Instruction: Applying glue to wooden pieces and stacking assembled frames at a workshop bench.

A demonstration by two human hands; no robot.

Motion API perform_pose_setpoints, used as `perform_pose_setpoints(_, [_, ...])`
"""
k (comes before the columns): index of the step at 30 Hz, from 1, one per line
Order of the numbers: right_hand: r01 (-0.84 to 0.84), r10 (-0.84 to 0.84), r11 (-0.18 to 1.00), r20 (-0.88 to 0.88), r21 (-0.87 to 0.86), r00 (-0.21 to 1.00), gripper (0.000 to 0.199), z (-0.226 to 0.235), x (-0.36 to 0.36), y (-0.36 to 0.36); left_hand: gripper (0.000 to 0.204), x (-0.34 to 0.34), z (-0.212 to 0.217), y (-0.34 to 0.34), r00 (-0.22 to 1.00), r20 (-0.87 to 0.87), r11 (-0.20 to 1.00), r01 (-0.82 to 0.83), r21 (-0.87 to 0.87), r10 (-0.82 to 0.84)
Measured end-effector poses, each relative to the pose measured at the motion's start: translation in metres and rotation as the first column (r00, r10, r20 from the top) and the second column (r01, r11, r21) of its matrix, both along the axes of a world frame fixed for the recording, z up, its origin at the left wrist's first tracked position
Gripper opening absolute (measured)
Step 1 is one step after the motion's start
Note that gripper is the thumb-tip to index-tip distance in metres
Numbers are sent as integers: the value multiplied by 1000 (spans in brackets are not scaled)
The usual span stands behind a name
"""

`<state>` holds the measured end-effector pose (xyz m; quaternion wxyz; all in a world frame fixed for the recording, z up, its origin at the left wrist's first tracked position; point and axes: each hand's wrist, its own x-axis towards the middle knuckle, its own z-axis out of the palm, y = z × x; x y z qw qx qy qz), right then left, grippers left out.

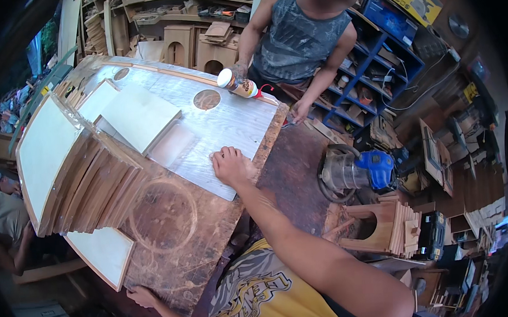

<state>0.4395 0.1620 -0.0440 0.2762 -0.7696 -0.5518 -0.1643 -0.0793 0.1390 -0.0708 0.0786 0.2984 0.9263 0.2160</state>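
My right hand [230,164] rests on a grey wood-grained board [229,125] near its front corner. Its fingers are curled, pressed down on something small that I cannot make out. At the near left corner of the worn workbench [173,268], my left hand [143,296] is closed at the edge, partly hidden. Beside it lies a white panel with a brown rim [106,255]. A tall stack of curved panels [86,174] stands above that panel. Pale flat panels [141,116] lie on the grey board, which has a round hole [207,100].
Across the bench a co-worker [304,36] stands, one hand near a glue bottle [238,85] with a red nozzle. A blue-topped shop vacuum [359,169] and wooden boxes [374,226] stand to the right. Another person [5,223] is at the far left.
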Motion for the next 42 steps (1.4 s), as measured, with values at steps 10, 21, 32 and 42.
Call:
perform_pose_setpoints(10, [-4, 4, 1000, -64, -2, 998, 14, 2, 1, -1, 42, -5, -7, -13, 999, 50, 996, 17, 87, -21])
perform_pose_setpoints(21, [-50, 52, 998, -58, 43, 997, 14, -2, 5, -2, 45, 109, 37, -168, 744, 35, 694, 605, 391, -668])
perform_pose_setpoints(32, [-91, 91, 995, -1, -30, 996, 16, 3, 1, -1, 40, 143, -42, -149, -104, 742, 416, 773, 480, -662])
perform_pose_setpoints(42, [-79, 79, 997, 4, -12, 997, 15, 3, 2, 0, 21, 141, -1, -168, -103, 776, 496, 716, 492, -622])
